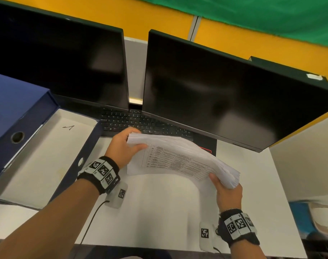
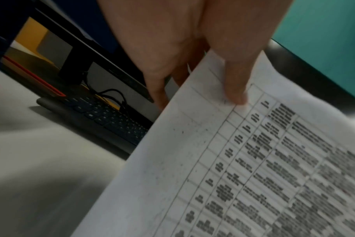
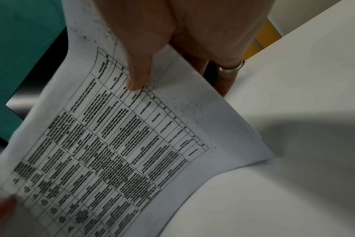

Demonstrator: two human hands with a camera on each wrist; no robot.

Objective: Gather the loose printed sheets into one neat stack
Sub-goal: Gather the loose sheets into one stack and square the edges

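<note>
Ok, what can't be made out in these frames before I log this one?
- Table text on the printed sheets: too blurred to read in all three views.
- Left hand fingers under the sheets: hidden by the paper in the head view.
- Right hand fingertips: covered by the sheets' edge in the head view.
- Sheets' lower edge against the desk: contact unclear in every view.
- Keyboard: partly hidden behind hand and sheets.

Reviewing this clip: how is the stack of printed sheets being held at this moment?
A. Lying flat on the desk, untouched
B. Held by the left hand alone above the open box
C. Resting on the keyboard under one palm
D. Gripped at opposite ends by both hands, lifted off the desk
D: the left hand and the right hand each grip an end of the stack of printed sheets, which sags above the white desk.
</note>
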